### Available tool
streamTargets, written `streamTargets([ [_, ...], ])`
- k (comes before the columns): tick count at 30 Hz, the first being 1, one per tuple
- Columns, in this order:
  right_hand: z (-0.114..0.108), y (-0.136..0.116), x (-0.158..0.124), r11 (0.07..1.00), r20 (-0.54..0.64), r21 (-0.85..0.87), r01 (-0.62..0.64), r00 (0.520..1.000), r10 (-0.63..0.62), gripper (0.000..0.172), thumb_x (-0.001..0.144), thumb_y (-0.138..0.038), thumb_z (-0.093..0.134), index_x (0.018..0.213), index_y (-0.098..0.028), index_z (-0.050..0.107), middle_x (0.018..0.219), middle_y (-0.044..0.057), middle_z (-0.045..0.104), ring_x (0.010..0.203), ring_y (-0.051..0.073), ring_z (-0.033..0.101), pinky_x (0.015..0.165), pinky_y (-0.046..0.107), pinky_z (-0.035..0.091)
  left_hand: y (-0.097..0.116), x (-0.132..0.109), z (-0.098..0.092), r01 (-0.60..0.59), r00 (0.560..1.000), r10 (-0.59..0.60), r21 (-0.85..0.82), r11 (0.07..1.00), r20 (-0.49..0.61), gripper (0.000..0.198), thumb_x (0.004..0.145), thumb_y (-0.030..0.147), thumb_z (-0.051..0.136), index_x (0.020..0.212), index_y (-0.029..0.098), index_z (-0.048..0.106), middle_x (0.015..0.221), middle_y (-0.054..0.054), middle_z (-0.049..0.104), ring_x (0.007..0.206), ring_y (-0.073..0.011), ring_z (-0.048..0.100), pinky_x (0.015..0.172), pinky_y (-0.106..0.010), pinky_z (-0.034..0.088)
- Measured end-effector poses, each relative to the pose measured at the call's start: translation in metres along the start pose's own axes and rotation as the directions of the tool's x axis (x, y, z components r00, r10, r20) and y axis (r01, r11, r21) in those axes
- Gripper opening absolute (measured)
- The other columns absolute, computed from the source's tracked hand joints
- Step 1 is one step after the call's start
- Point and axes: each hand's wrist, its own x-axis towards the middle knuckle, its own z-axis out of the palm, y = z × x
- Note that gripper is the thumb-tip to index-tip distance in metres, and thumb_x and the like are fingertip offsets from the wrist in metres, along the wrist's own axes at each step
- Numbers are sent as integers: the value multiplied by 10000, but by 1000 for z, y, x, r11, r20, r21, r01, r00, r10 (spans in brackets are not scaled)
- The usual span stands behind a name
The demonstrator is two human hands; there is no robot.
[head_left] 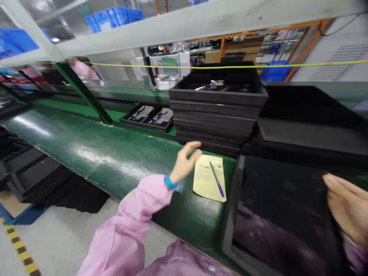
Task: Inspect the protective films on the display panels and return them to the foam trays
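My left hand (185, 163) is held out over the green workbench (115, 153), fingers apart and nothing in them. It wears a blue wristband (170, 182) and is beside the upper left corner of a yellow sheet of paper (203, 180). A pen with a blue end (216, 178) lies on that sheet. My right hand (345, 203), slightly blurred, grips the right edge of a glossy black panel (281, 214). The panel is over a black foam tray (231, 230), and its surface reflects pink cloth. I cannot tell whether the panel rests fully in the tray.
Stacked black trays (215, 119) stand behind the paper, small parts in the top one. More black foam (313, 130) rises at right. A shallow tray with two pale panels (149, 117) sits left of the stack. A green post (83, 92) and overhead beam (172, 30) cross the bench.
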Motion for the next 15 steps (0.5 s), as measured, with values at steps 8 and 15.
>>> streamTargets([
  [8, 17, -35, 16, 997, -147, 10, 74, 987, -71, 330, 618, -354, 726, 878, -154, 754, 901, 130, 693, 890, 302, 667, 878, 494, 522, 80, -106, 75, 234, 867, 110, -591, 772, 486, 824, 815, 291, 684, 1504, 216, 239, 1511, -106, 397, 1425, -252, 337, 1190, -401, 258],
  [15, -16, -80, -53, 941, 183, 104, 321, 924, -335, 80, 809, -275, 644, 756, -225, 678, 1222, 17, 615, 1281, 257, 471, 1157, 441, 342, 118, -128, 68, 293, 911, 23, -687, 665, 411, 623, 820, 181, 671, 1394, 197, 431, 1341, -64, 586, 1277, -220, 519, 1107, -331, 389],
])
